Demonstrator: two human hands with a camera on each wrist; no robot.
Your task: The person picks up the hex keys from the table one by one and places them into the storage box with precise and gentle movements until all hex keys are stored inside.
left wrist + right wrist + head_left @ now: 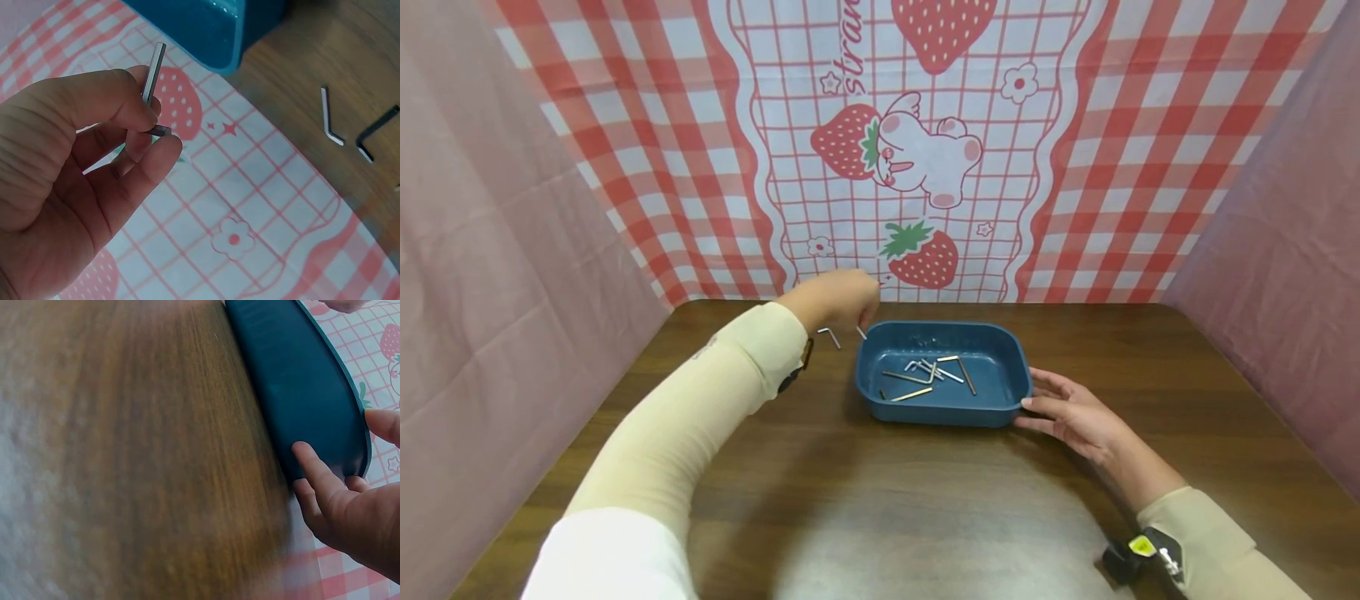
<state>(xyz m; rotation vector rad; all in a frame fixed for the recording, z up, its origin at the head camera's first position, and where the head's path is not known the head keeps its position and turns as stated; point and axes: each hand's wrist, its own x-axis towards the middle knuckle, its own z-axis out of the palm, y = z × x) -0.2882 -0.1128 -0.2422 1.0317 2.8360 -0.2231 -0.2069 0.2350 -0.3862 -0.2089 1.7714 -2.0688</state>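
My left hand (833,297) is at the back left corner of a blue rectangular tray (940,415). Between thumb and fingers it pinches a silver L-shaped hex key (154,74), whose long arm sticks up past the fingertips in the left wrist view. My right hand (1078,419) touches the tray's right end. Its fingers lie fairly straight against the outer wall, and the thumb is at the rim. Several hex keys, silver and darker bronze-toned, lie loosely inside the tray, among them a bent dark one (967,377).
On the wooden table (865,517), left of the tray, lie a silver hex key (326,115) and a black one (379,127). A patterned strawberry cloth (925,150) hangs behind the table. Pink curtains (512,250) flank both sides.
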